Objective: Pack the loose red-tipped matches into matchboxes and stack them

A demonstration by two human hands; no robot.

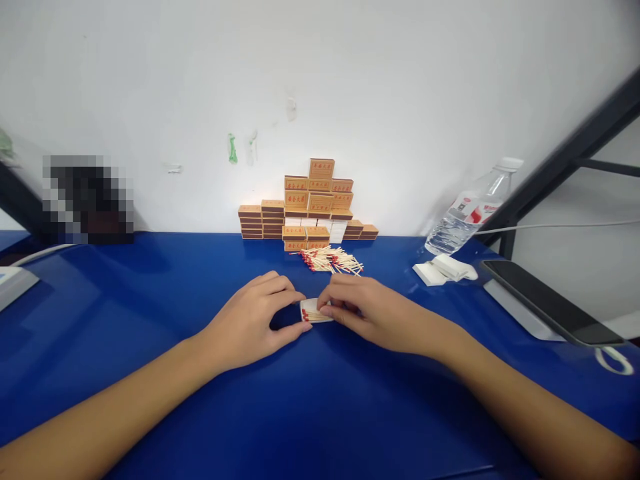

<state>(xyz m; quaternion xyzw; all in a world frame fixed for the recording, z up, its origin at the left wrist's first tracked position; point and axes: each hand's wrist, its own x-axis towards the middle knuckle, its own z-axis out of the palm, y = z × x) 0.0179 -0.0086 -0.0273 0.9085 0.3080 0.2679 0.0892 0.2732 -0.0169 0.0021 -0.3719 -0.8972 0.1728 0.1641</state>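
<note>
A small white matchbox tray (309,305) lies on the blue table with several red-tipped matches (314,316) along its near side. My left hand (257,317) steadies its left end, thumb at the near corner and fingers at the far one. Over the tray's right part, my right hand (363,310) is closed in a pinch, its fingertips at the matches. Those fingers hide what they hold, if anything, and cover the tray's right end. Just beyond lies a loose heap of matches (333,259), heads pointing various ways.
Stacked yellow matchboxes (320,200) stand against the white wall, with white trays (339,231) among them. To the right are a tilted water bottle (465,207), folded white pieces (445,270) and a phone (550,300) on a white stand. A pixelated dark object (93,200) stands back left.
</note>
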